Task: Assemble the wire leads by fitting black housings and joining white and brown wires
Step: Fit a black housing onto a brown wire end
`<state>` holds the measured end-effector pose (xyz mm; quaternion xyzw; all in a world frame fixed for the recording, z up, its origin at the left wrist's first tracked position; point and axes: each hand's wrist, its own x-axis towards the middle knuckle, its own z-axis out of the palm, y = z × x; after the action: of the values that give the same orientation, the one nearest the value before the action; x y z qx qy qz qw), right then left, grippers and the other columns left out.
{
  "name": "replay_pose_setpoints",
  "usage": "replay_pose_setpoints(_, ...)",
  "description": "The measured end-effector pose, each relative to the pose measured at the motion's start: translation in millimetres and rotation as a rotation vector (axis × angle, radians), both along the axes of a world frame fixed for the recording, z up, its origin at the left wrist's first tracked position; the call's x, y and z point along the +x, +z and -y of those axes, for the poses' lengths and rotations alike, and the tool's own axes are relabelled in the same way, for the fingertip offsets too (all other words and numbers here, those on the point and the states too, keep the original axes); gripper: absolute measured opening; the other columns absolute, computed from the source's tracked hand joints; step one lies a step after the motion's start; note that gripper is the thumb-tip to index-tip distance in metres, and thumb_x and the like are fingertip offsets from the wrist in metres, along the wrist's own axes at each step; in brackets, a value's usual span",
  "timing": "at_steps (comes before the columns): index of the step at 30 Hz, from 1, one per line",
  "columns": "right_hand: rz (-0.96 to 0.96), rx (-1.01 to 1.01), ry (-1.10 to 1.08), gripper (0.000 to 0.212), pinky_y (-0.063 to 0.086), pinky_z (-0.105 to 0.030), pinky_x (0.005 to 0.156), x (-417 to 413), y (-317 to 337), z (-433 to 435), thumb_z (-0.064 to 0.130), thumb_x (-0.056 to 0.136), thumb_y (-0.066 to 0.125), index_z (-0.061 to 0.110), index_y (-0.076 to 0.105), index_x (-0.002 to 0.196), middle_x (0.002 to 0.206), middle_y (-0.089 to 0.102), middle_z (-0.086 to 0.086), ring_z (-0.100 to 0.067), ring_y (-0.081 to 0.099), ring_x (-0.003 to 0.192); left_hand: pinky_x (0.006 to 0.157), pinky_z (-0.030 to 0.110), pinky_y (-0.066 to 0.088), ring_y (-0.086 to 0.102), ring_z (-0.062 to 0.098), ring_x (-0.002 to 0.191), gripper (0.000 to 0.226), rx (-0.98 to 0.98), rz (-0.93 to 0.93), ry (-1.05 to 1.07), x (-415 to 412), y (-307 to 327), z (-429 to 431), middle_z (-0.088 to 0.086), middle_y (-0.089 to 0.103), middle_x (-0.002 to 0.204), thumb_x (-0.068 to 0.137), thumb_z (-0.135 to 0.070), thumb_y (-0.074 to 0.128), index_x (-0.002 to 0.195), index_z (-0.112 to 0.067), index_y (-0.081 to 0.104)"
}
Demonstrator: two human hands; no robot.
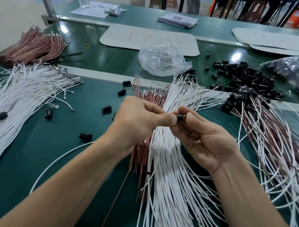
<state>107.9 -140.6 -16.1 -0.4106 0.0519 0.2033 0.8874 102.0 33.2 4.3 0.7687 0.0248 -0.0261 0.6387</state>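
Observation:
My right hand [207, 139] pinches a small black housing [181, 117] between thumb and fingers, above the middle of the table. My left hand [141, 120] meets it from the left, thumb and fingers pinched on a wire at the housing's end; the wire itself is mostly hidden by the fingers. Below both hands lie a fan of white wires [172, 178] and a bundle of brown wires [141, 159]. A single brown wire [115, 199] and a single white wire [57, 161] trail down to the left under my left forearm.
A big spread of white wires [20, 94] lies left, a tied brown bundle [33, 47] far left. Finished leads with housings [269, 138] fan out right. Loose black housings [247, 76] pile at back right, some scattered [106, 109] on the green mat. A clear plastic bag [163, 58] sits behind.

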Motion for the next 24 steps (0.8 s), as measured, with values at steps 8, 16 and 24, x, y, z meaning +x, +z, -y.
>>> replay_pose_setpoints(8, -0.015, 0.191, 0.016, 0.014, 0.059, -0.020, 0.060, 0, 1, -7, 0.012, 0.082, 0.073, 0.003, 0.081, 0.089, 0.085, 0.074, -0.010, -0.013, 0.072, 0.070, 0.067, 0.016, 0.050, 0.059, 0.008, 0.056, 0.023, -0.061, 0.110, -0.048, -1, -6, 12, 0.006, 0.072, 0.061, 0.076, -0.030, 0.090, 0.060, -0.020, 0.077)
replay_pose_setpoints(16, 0.255, -0.239, -0.060, 0.026, 0.059, -0.024, 0.072, 0, 2, -5, -0.003, 0.064, 0.075, 0.015, 0.082, 0.080, 0.085, 0.075, -0.008, -0.018, 0.070, 0.077, 0.055, 0.019, 0.048, 0.058, 0.008, 0.052, 0.020, -0.001, 0.125, -0.026, 0, -16, 5, -0.004, 0.068, 0.057, 0.088, -0.012, 0.078, 0.082, -0.030, 0.083)
replay_pose_setpoints(24, 0.238, -0.339, -0.089, 0.018, 0.056, -0.021, 0.064, 0, -3, -15, 0.002, 0.067, 0.078, 0.018, 0.083, 0.073, 0.071, 0.075, -0.001, -0.009, 0.068, 0.065, 0.061, 0.011, 0.049, 0.066, -0.001, 0.059, 0.030, 0.014, 0.121, 0.054, 4, -15, 4, -0.008, 0.074, 0.062, 0.084, -0.009, 0.082, 0.067, -0.034, 0.082)
